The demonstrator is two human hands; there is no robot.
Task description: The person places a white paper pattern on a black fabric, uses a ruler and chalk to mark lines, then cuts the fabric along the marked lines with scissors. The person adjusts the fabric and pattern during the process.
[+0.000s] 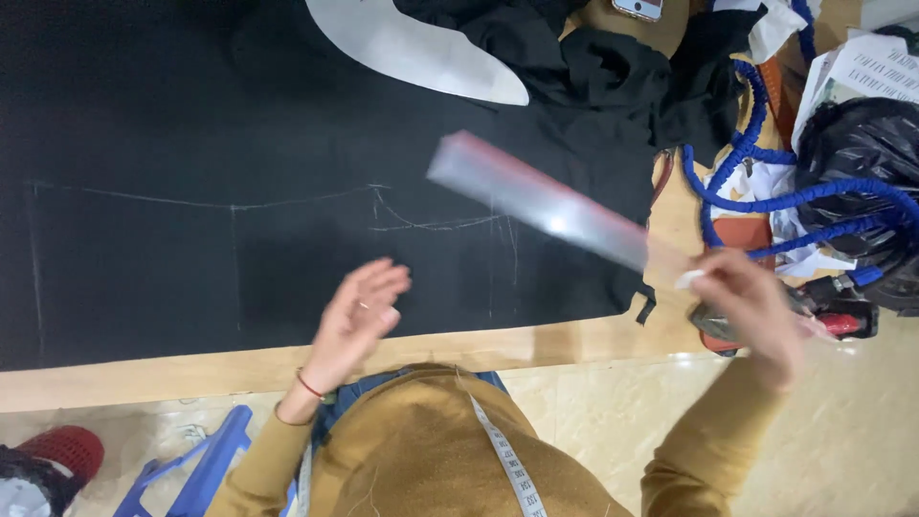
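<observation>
two hands are up over the black chalk-marked cloth (239,239) on the desk (536,343): your right hand (751,306) pinches the clear plastic ruler (550,203), your left hand (359,311) hovers spread, so i judge you are mid-marking and next must lay it flat along a chalk line.

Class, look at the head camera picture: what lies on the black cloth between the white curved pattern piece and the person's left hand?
In the head view, only black cloth with chalk lines lies between the white curved pattern piece and the left hand.

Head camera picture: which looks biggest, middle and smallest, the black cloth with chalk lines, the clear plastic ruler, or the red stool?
1. Black chalk-marked cloth, by far the largest.
2. Clear plastic ruler, though it is raised nearer the camera, so it may look bigger.
3. Red stool, partly cut off.
</observation>
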